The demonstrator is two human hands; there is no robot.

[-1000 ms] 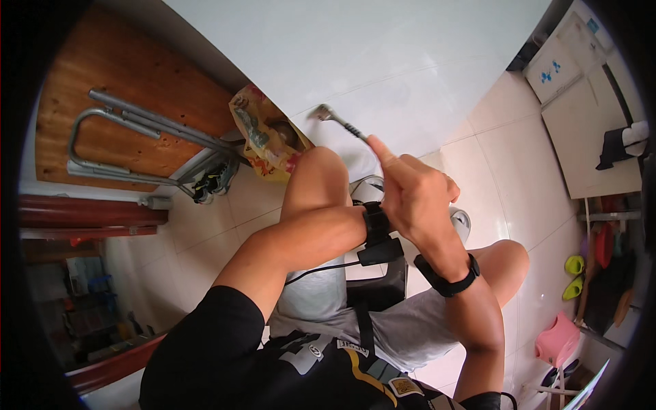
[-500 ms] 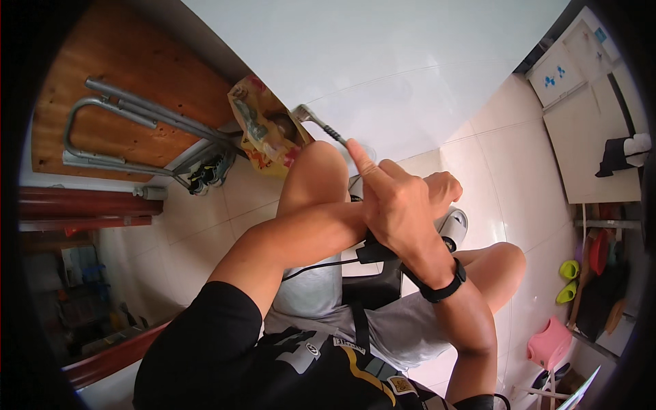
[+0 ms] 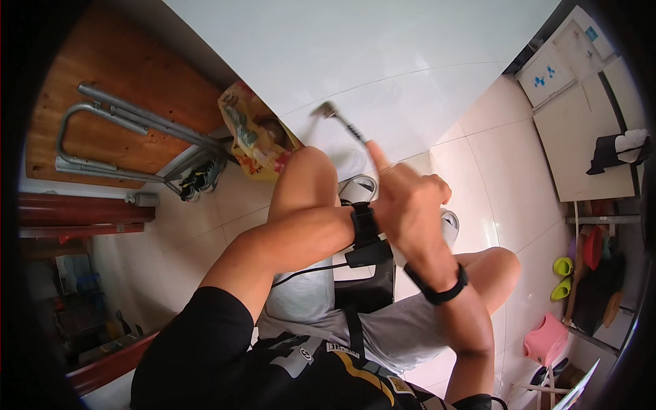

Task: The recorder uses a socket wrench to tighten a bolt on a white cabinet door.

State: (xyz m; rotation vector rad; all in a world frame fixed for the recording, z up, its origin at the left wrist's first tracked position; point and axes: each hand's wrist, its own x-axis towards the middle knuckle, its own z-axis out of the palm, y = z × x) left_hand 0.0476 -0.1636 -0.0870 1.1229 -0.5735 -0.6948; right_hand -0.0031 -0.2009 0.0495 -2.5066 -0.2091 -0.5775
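Observation:
My right hand (image 3: 415, 215) is closed round a slim tool (image 3: 353, 131) with a dark ribbed handle and a wider metallic head. Its index finger lies stretched along the handle. The head is blurred, so its kind does not show clearly; it sits in front of the white panel (image 3: 383, 75). From the left my other forearm crosses over my knee. My left hand (image 3: 385, 213) goes in behind the right one, so its fingers are hidden. A black band (image 3: 364, 222) circles that wrist, with a small black box (image 3: 369, 253) and cable just below.
At the left, a folded metal frame (image 3: 130, 116) leans by a wooden board (image 3: 157, 61). A yellow patterned bag (image 3: 249, 133) stands beside the white panel. Slippers are on my feet. Yellow-green shoes (image 3: 562, 277) and a pink stool (image 3: 547, 339) are at the right.
The tool's head has moved right, away from the bag, and the handle is steeper. My left hand has drawn back behind the right, showing its wristband. The whole view has shifted slightly.

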